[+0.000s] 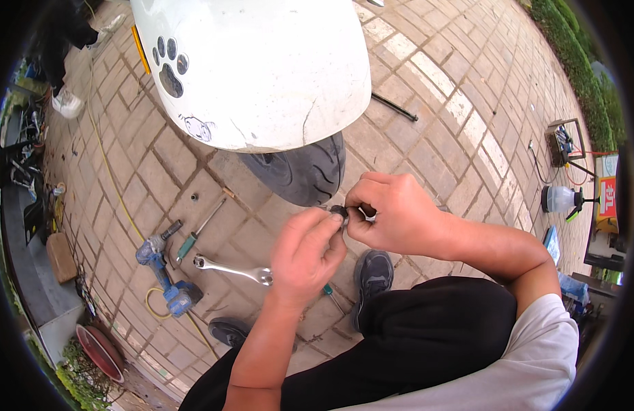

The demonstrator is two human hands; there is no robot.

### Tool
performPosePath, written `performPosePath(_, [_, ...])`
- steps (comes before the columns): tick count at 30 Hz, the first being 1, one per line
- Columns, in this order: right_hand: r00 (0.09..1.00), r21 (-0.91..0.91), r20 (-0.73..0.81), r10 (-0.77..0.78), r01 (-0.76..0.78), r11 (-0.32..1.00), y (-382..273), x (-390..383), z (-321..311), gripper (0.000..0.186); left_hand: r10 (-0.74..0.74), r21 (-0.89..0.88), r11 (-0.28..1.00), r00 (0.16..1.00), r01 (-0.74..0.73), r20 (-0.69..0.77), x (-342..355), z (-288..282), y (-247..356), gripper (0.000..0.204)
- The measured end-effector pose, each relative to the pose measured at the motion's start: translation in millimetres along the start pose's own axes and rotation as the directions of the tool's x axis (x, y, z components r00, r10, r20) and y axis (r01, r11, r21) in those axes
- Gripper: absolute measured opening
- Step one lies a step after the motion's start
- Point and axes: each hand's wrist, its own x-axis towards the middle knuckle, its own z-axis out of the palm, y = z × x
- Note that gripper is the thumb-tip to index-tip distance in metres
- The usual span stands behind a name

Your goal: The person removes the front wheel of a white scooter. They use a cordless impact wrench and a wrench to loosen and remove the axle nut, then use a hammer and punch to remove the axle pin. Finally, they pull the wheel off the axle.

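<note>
Both my hands meet in front of a black tyre (310, 171) under a white fender (262, 75) with a paw sticker. A small dark round part (339, 211) is pinched between the fingertips of my left hand (305, 250). My right hand (396, 214) closes its thumb and forefinger on the other side of the same part. Its exact kind is too small to tell. Below and left of my left hand, a silver wrench (231, 268) lies on the paving. Beside it are a green-handled screwdriver (187, 245) and a blue cordless impact wrench (168, 277).
A second green-handled tool (328, 290) lies by my shoe. A dark rod (396, 107) rests right of the fender. A yellow cord (111, 175) runs along the left. A clear bottle (558, 199) and a tool box (562, 144) stand at far right. Someone's white shoe (67, 103) shows upper left.
</note>
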Motion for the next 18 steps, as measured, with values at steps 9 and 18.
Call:
performPosePath(9, [0.806,0.147,0.404,0.433,-0.524,0.839,58.6,-15.4,-29.4,0.024,-0.694,-0.706,0.477,0.717,0.523,0.063,-8.3,-13.6,-15.6,0.028])
performPosePath(18, [0.618,-0.556,-0.170,0.767,-0.703,0.443,271.0,-70.4,-77.1,0.041,-0.888,-0.284,0.450,0.393,0.846,-0.238,-68.6,-101.8,-200.7,0.023])
